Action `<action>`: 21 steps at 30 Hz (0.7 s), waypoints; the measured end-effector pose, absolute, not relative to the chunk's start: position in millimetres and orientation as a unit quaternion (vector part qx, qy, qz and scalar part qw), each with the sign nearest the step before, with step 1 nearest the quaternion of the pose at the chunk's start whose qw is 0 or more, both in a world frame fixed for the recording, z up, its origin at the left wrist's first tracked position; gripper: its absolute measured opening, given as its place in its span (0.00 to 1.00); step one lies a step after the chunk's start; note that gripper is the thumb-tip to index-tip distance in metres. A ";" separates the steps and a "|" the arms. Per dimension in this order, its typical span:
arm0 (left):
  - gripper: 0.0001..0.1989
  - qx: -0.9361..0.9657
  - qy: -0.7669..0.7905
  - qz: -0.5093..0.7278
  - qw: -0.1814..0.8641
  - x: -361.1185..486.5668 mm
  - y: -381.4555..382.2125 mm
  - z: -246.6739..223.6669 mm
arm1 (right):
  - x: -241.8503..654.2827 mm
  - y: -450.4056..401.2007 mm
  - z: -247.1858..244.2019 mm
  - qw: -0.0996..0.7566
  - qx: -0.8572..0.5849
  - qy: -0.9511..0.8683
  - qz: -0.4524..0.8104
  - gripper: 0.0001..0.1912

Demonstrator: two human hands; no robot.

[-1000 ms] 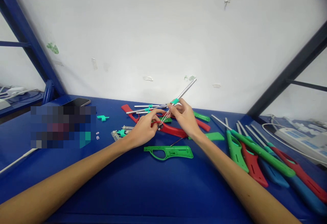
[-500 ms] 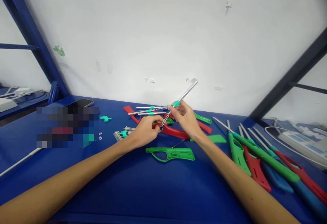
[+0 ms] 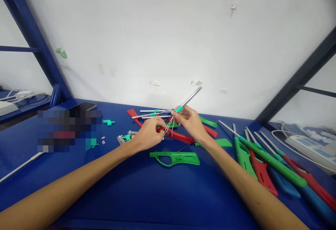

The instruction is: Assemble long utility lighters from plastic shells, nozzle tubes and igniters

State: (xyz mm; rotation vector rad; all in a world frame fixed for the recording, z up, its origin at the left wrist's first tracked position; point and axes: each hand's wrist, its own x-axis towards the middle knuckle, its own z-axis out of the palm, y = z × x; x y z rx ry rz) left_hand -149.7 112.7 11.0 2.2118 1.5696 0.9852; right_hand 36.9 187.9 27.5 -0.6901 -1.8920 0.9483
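My right hand (image 3: pixel 191 122) pinches a lighter's metal tube (image 3: pixel 192 96) by its teal collar (image 3: pixel 179 109); the tube tilts up and to the right. Thin white wires (image 3: pixel 169 124) hang from the collar and run down to my left hand (image 3: pixel 150 134), whose fingers are closed on their lower ends. Those fingertips are partly hidden. Below and behind the hands lie red lighter handle shells (image 3: pixel 181 136) and more metal tubes (image 3: pixel 149 110) with teal collars. Nearer me, a green handle half-shell (image 3: pixel 181 158) rests with its hollow side up.
Whole lighters (image 3: pixel 271 160) in green, red and blue are piled at the right. Clear plastic parts (image 3: pixel 121 139) lie beside my left wrist. A teal piece (image 3: pixel 108 122) and a phone (image 3: pixel 88 106) are further left. The white wall stands behind the blue table (image 3: pixel 126 191).
The metal tube has dipped slightly, and the white wires hang in a looser spread between my hands. Both hands stay almost in the same place.
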 end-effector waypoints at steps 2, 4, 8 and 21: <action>0.12 0.761 0.541 0.336 0.128 -149.3 112.5 10.0 | 37.0 187.4 27.7 0.440 -0.276 -0.762 0.387 0.12; 0.12 0.759 0.544 0.334 0.130 -149.4 112.7 8.7 | 37.3 186.8 27.7 0.440 -0.274 -0.760 0.393 0.12; 0.12 0.755 0.547 0.333 0.142 -149.3 113.0 7.5 | 38.9 186.9 28.1 0.443 -0.265 -0.754 0.407 0.12; 0.11 0.763 0.526 0.349 0.137 -150.3 114.8 10.6 | 45.4 194.6 28.3 0.446 -0.257 -0.731 0.447 0.13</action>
